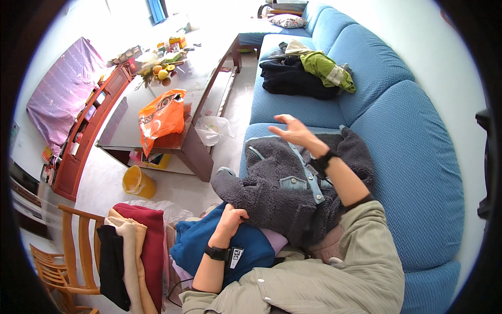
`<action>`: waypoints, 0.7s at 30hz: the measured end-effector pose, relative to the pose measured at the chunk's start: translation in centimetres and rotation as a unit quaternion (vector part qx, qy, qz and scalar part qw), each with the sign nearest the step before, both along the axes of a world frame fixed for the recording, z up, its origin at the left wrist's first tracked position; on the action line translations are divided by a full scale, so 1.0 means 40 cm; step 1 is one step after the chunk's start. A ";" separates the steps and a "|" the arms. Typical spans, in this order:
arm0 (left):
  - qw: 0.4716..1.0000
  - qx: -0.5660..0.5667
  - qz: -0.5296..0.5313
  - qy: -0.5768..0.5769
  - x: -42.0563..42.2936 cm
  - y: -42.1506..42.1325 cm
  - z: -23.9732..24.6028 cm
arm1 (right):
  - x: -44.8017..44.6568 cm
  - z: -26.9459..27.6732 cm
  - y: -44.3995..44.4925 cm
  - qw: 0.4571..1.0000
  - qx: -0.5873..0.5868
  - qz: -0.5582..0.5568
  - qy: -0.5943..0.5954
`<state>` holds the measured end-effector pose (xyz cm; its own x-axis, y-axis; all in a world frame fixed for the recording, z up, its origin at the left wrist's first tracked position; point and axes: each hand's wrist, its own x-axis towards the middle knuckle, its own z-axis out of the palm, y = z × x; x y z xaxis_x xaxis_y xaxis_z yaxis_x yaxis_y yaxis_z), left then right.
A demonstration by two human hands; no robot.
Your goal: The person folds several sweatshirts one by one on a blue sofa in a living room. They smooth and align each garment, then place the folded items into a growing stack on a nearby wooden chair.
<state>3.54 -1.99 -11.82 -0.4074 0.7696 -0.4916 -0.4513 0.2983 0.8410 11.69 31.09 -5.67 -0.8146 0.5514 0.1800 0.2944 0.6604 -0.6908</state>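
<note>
A dark grey fleece jacket (270, 196) with light blue denim trim, pocket flaps and snap buttons is spread over the front of the sofa seat, its near end by my lap. My left hand (230, 220) grips the jacket's edge near one sleeve, fingers curled into the fleece. Above the jacket's far part, my right hand (292, 131) is raised with fingers apart, holding nothing. A blue garment (196, 239) lies beneath and beside my left forearm, with a bit of lilac cloth (274, 239) showing next to it.
Dark and green clothes (325, 70) lie farther along the blue sofa (404, 157). Folded garments (145, 243) hang over a wooden chair (84, 251) at the left. A coffee table (196, 153) bears an orange plastic bag (162, 117) and fruit; a yellow bin (138, 182) stands before it.
</note>
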 end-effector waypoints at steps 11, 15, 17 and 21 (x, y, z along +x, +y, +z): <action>0.999 0.029 0.006 -0.024 0.003 -0.002 -0.053 | -0.074 -0.407 -0.144 0.936 0.060 0.077 -0.339; 0.993 0.073 0.014 -0.093 -0.009 0.008 -0.060 | 0.001 -0.288 -0.106 0.898 -0.096 0.258 -0.343; 0.990 0.077 0.016 -0.116 -0.011 0.006 -0.050 | 0.041 -0.239 -0.142 0.871 -0.241 0.310 -0.295; 0.934 0.218 0.057 -0.279 -0.008 0.019 -0.028 | 0.167 -0.195 -0.315 0.888 -0.162 0.327 -0.281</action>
<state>3.22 -1.22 -12.94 -0.2733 0.9133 -0.3020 -0.8631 -0.0941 0.4962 18.36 18.47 -13.45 -0.8903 -0.1241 -0.4381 0.2798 0.6099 -0.7415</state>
